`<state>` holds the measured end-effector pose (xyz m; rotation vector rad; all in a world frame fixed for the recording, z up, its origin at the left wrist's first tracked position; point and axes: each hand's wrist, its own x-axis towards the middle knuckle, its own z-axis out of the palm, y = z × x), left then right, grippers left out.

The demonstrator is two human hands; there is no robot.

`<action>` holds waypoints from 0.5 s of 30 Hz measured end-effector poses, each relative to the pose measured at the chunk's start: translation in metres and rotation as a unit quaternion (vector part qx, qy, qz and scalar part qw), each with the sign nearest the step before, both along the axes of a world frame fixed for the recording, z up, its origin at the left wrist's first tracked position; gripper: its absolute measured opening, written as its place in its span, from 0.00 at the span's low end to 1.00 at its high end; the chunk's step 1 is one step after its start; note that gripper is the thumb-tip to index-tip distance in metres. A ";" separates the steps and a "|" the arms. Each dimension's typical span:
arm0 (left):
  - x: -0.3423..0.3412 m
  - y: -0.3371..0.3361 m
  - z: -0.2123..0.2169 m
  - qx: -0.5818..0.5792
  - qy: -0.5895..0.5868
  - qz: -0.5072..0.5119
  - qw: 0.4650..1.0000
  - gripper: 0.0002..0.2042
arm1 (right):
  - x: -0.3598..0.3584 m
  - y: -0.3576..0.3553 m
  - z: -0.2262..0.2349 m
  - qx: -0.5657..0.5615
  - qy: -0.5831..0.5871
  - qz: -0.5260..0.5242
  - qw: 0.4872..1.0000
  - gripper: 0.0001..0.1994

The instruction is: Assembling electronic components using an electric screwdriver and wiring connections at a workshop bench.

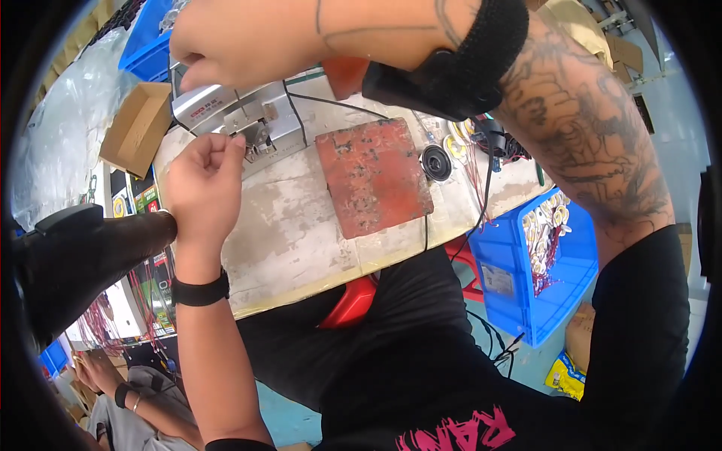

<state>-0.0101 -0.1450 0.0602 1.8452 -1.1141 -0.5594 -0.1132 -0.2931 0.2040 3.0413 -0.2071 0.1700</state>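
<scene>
A silver metal bench machine (282,124) with a small mechanism on its front stands at the far left of the worktable. My left hand (203,180) is at that mechanism, its fingers curled in a pinch. Whatever lies between the fingertips is too small to make out. My right hand (226,49) reaches across above the machine, close to the blue bin (147,49). Its fingers are curled in, and anything inside them is hidden. A worn reddish square plate (376,177) lies on the table to the right of the machine.
A black round part (436,162) lies beside the plate, near wired parts (460,143). An open cardboard box (135,128) sits left of the machine. At lower right, a blue crate (504,274) holds white wired parts. Another person's hand (94,372) shows at lower left.
</scene>
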 end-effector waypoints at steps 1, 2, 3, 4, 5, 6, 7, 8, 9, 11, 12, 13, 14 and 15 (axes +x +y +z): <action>-0.002 -0.002 0.001 -0.002 0.003 -0.005 1.000 0.12 | -0.007 -0.009 0.000 -0.002 0.001 -0.003 1.000 0.14; -0.002 -0.001 0.001 -0.002 0.006 -0.005 1.000 0.12 | -0.019 -0.010 0.010 0.057 0.013 0.018 0.998 0.09; -0.001 0.000 0.000 0.001 0.005 -0.001 1.000 0.12 | -0.023 -0.007 0.021 0.118 0.024 0.042 0.992 0.07; 0.001 0.001 -0.001 -0.002 0.001 -0.001 1.000 0.12 | -0.020 0.000 0.027 0.121 0.023 0.046 0.991 0.07; 0.000 0.000 -0.001 -0.008 -0.001 -0.006 1.000 0.12 | -0.022 0.015 0.038 0.140 0.020 -0.010 0.990 0.08; 0.002 0.002 -0.002 -0.005 -0.002 -0.002 1.000 0.12 | -0.020 0.024 0.041 0.163 0.016 -0.063 0.985 0.09; 0.004 0.004 -0.003 -0.006 -0.006 0.002 1.000 0.12 | -0.018 0.025 0.039 0.166 0.016 -0.059 0.984 0.09; 0.002 0.003 -0.003 -0.013 -0.008 -0.001 1.000 0.12 | -0.019 0.025 0.040 0.163 0.007 -0.066 0.984 0.10; 0.001 0.001 -0.003 -0.016 -0.008 -0.003 1.000 0.12 | -0.021 0.025 0.040 0.159 -0.002 -0.072 0.985 0.10; 0.000 -0.002 -0.002 -0.012 -0.007 0.001 1.000 0.12 | -0.017 0.001 0.010 0.145 -0.036 -0.016 0.989 0.10; -0.001 -0.002 -0.002 -0.013 -0.006 0.001 1.000 0.12 | -0.014 -0.001 0.005 0.129 -0.067 0.042 0.988 0.10; -0.002 -0.003 0.000 -0.011 0.001 0.000 1.000 0.11 | -0.018 -0.003 0.002 0.128 -0.067 0.041 0.989 0.10; -0.001 0.000 0.000 -0.006 0.006 0.002 1.000 0.11 | -0.025 0.007 0.005 0.145 -0.092 0.033 0.985 0.10; -0.001 0.002 0.000 -0.005 0.005 0.005 1.000 0.11 | -0.029 0.012 0.007 0.163 -0.117 0.025 0.979 0.10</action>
